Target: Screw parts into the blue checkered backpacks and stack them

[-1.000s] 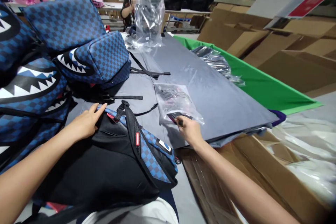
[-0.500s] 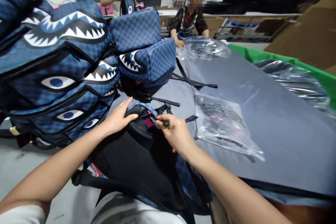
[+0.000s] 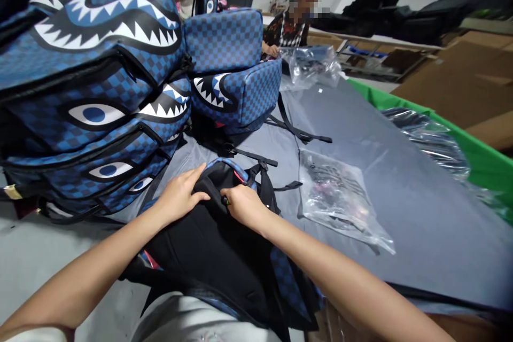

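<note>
A blue-checked backpack (image 3: pixel 224 256) lies back-side up in front of me, its black panel facing me. My left hand (image 3: pixel 178 197) rests flat on its top edge next to the blue carry handle (image 3: pixel 226 163). My right hand (image 3: pixel 244 206) is closed beside it at the top of the black panel, pinching a small dark item with a green tip; most of that item is hidden under my fingers. A clear plastic bag (image 3: pixel 340 200) with small dark and pink pieces lies flat to the right on the grey table cover (image 3: pixel 401 171).
A stack of blue shark-face backpacks (image 3: pixel 92 91) fills the left, another (image 3: pixel 240 91) behind with loose straps. At the far end a seated person (image 3: pixel 292 26) handles a clear bag (image 3: pixel 310 67); someone standing holds a backpack. Green cloth (image 3: pixel 481 160), plastic and cardboard boxes lie right.
My right hand left the clear bag carrying a small item and came to the backpack's top, now pressed down beside my left hand. My head turned left.
</note>
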{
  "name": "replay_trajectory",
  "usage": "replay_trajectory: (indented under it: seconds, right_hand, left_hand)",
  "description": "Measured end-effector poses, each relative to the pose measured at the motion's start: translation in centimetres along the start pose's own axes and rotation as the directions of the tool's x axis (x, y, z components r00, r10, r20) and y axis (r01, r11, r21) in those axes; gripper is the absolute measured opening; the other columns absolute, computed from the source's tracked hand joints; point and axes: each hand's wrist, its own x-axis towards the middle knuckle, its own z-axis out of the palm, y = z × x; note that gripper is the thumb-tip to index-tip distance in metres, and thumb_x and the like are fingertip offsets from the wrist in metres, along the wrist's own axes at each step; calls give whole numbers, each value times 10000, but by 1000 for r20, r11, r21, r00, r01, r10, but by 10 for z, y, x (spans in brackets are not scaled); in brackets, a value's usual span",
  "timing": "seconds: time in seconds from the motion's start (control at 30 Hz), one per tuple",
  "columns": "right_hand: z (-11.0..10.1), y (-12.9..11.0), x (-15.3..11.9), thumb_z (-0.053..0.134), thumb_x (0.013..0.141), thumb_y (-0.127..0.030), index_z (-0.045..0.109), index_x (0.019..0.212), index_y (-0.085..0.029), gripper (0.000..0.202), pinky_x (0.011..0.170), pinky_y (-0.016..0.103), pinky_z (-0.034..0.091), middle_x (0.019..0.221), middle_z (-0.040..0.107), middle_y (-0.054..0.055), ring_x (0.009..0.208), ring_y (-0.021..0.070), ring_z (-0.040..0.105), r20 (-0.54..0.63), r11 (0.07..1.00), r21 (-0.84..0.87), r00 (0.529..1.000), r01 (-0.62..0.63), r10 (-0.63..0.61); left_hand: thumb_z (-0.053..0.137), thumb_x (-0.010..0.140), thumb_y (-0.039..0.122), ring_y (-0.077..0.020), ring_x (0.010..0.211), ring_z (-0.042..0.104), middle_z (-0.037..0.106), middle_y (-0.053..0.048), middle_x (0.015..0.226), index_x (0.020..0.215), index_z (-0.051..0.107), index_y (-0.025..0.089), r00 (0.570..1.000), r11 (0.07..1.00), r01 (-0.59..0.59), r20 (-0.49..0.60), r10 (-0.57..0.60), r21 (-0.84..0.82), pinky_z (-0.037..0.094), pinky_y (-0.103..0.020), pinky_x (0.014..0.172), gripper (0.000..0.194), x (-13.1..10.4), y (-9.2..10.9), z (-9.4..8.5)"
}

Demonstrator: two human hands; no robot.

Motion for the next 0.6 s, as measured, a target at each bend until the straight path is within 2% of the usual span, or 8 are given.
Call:
replay_trajectory:
  seconds: [0.07,0.13,0.27,0.37,0.43,0.53,0.6]
  right_hand:
    - [-4,1,-1,535,829,-41,749,970,-200,301,670,285,442,883,767,110,856,256,726,4,1000,-18,1000,2,-2]
    - [-9,1,0,523,849,-44,734,1025,-187,309,676,290,454,919,763,120,848,253,724,-33,999,-39,999,-18,17]
    - [-16,-6,20,542,932,-178,683,1180,-214,288,703,265,469,924,757,66,846,200,708,-161,996,83,987,24,-11]
    - [-18,-12,40,552,911,-156,715,1088,-214,247,695,223,465,915,758,25,826,152,696,-148,989,109,986,97,-80]
    - [-19,-12,44,547,901,-146,721,1058,-201,241,714,229,475,937,762,40,856,162,701,-127,990,67,985,125,-116]
    - [-17,-3,26,566,873,-118,720,1069,-168,254,785,286,507,996,760,109,928,224,715,-65,988,-20,986,155,-156]
    - [-13,6,5,589,821,-44,737,982,-130,235,786,319,527,952,761,154,906,263,729,4,988,-87,992,127,-127]
  left_hand:
    - [735,831,316,-287,1367,510,516,-150,1483,1509,396,152,1000,1000,2,9,-2,0,435,-421,1144,776,1,0,1]
    - [720,842,319,-288,1369,507,508,-155,1488,1521,376,149,1000,1000,-3,16,4,-14,437,-424,1143,780,1,-1,1]
    - [704,848,317,-280,1375,504,498,-139,1500,1544,332,174,1000,998,-26,8,27,-49,441,-424,1143,802,-1,-4,2]
    - [698,841,280,-272,1384,494,492,-120,1508,1543,333,195,1000,998,-23,11,24,-58,429,-436,1155,796,-2,-7,3]
    - [695,838,266,-268,1390,488,483,-119,1515,1541,339,191,1000,999,-16,17,17,-51,426,-432,1158,791,-1,-9,4]
    - [682,849,274,-270,1398,478,458,-120,1531,1546,333,183,1000,1000,-7,19,7,-31,418,-426,1162,785,-1,-10,4]
    - [676,855,292,-271,1406,468,444,-118,1539,1557,309,186,1000,999,21,10,-20,-32,412,-421,1164,799,0,-10,2]
